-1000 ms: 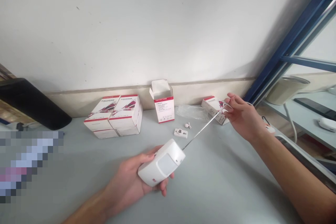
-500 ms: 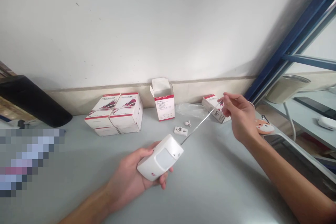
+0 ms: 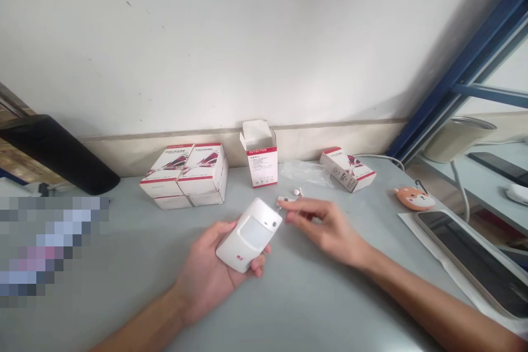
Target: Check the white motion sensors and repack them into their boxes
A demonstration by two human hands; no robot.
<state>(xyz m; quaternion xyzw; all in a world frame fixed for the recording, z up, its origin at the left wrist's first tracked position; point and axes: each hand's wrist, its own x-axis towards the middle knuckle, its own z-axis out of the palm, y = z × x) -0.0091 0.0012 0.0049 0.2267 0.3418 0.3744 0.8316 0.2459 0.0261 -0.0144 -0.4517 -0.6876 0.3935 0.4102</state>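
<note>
Left hand (image 3: 212,270) curled palm-up, right hand (image 3: 325,226) palm-down with fingers stretched leftward.

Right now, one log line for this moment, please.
left hand: holds white detector | right hand: fingertips at its top corner | open box: behind

1. Four closed red-and-white cartons (image 3: 184,171) are stacked two on two near the desk's (image 3: 330,308) back edge, left of centre.
2. An open carton marked DETECTOR (image 3: 261,160) stands upright at the back edge, flap up.
3. Just right of it lie a clear plastic bag (image 3: 303,171) and a small white fitting (image 3: 297,192).
4. Another carton (image 3: 346,168) lies on its side – a white cable (image 3: 379,158) runs behind it.
5. Near the right edge sit an orange fox-shaped charm (image 3: 413,198) and a dark-screened tablet (image 3: 474,256).
6. Beyond that edge a blue steel frame (image 3: 462,66) rises.
</note>
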